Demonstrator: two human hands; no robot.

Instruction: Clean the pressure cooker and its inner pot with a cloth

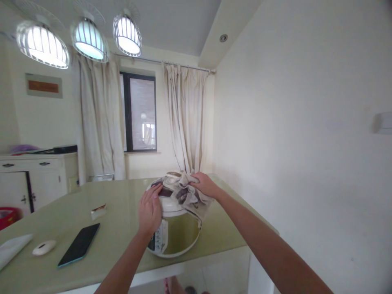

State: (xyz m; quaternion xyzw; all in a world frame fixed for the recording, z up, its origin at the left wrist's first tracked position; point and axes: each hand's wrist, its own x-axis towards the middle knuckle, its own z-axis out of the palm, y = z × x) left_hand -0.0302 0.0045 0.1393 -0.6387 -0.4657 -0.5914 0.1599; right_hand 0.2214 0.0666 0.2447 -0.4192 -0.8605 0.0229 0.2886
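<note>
A rice cooker (180,230) with a white lid and a shiny rounded body stands near the front edge of the table, its button panel facing left. My left hand (150,207) lies flat on the left side of the lid, fingers stretched out. Bunched in my right hand (206,184) is a grey-beige cloth (192,194), pressed against the top right of the lid. Part of the cloth hangs down the cooker's right side and hides that part of the lid.
On the green tabletop (122,216) at left lie a dark phone (79,244), a small white oval object (44,247), a white sheet-like item (14,247) and a small packet (98,211). A plain wall (294,122) rises close on the right. A white cabinet (45,179) stands at far left.
</note>
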